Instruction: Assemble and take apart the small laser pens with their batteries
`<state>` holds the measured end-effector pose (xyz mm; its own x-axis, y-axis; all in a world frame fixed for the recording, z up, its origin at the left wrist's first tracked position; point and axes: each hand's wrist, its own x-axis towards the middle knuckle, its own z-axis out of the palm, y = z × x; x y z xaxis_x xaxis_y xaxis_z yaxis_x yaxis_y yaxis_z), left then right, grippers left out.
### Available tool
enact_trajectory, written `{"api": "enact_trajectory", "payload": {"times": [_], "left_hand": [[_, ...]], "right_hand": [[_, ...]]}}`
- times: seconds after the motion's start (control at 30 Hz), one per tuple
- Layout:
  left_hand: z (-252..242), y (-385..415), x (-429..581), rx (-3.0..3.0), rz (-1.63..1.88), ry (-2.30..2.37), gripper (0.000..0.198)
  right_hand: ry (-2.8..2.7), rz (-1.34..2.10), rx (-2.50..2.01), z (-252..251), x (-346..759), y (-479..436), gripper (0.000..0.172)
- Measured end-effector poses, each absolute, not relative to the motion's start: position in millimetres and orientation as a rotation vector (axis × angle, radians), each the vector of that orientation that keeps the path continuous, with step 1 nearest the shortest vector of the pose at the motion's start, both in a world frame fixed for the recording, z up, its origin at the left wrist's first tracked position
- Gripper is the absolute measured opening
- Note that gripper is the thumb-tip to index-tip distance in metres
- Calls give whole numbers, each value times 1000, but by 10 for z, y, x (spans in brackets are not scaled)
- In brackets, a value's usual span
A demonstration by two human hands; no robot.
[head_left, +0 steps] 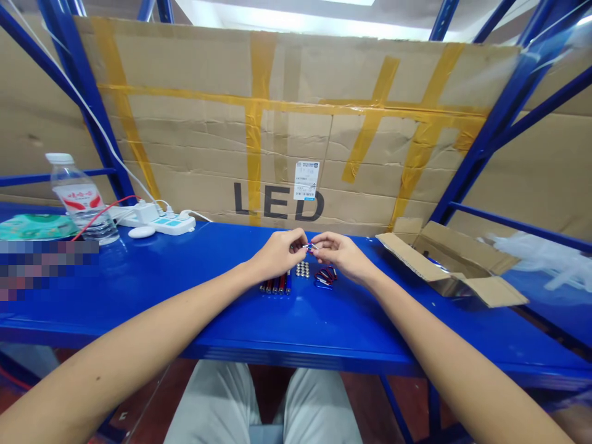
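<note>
Close together above the blue table, my left hand [280, 251] and my right hand [341, 254] are both closed in a pinch. Between their fingertips is a small blue-and-silver piece [310, 246], too small to make out fully. Under my left hand lies a row of slim red, blue and dark tubes [275, 285] with metal ends, partly hidden by the hand. Small round silver button cells [303, 269] are laid out in a grid just below the fingertips. Red and blue carabiners [325, 277] lie in a small pile near my right hand.
An open cardboard box [456, 259] stands at the right of the table [222, 320]. At the left are a water bottle [83, 200], a white power strip [173, 223] with cables, a white oval object [142, 232] and a green packet [37, 227]. Taped cardboard [198, 142] walls the back.
</note>
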<state>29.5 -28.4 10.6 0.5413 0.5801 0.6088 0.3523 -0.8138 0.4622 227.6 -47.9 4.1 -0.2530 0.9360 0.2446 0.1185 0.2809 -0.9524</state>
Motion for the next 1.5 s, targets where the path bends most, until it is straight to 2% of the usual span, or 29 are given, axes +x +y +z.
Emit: {"api": "enact_trajectory", "payload": {"times": [0.23, 0.43, 0.57, 0.67, 0.8, 0.9, 1.0, 1.1, 1.23, 1.33, 1.4, 1.5], "left_hand": [[114, -282, 284, 2363, 1146, 809, 7], [93, -313, 352, 2391, 1122, 790, 7], [60, -298, 385, 2399, 1071, 761, 8], [53, -257, 389, 2382, 1054, 780, 9], [88, -152, 322, 2321, 1165, 830, 8], [107, -21, 183, 2359, 1176, 937, 11], [100, 122, 8, 2401, 1056, 1122, 14], [90, 225, -127, 2472, 908, 1274, 11], [123, 267, -198, 2491, 673, 1363, 10], [175, 246, -221, 2401, 498, 1421, 10], [214, 223, -243, 2354, 356, 1422, 10], [268, 191, -283, 2333, 158, 1345, 8]], "right_hand": [[-1721, 873, -1032, 77, 2296, -468, 25], [-1811, 795, -1095, 105, 2316, -478, 10], [-1911, 669, -1147, 87, 2306, -490, 7], [-1928, 639, -1158, 44, 2268, -488, 11], [-1950, 551, -1185, 17, 2306, -444, 37], [-2031, 324, -1373, 18, 2492, -358, 38], [-2102, 249, -1625, 9, 2739, -262, 42], [-2151, 271, -1846, -4, 2902, -222, 34], [-2119, 512, -2071, 5, 2945, -262, 38], [-2132, 568, -2093, 32, 2945, -290, 35], [-2180, 470, -2022, 57, 2954, -293, 28], [-2261, 380, -1865, 86, 2969, -287, 28]]}}
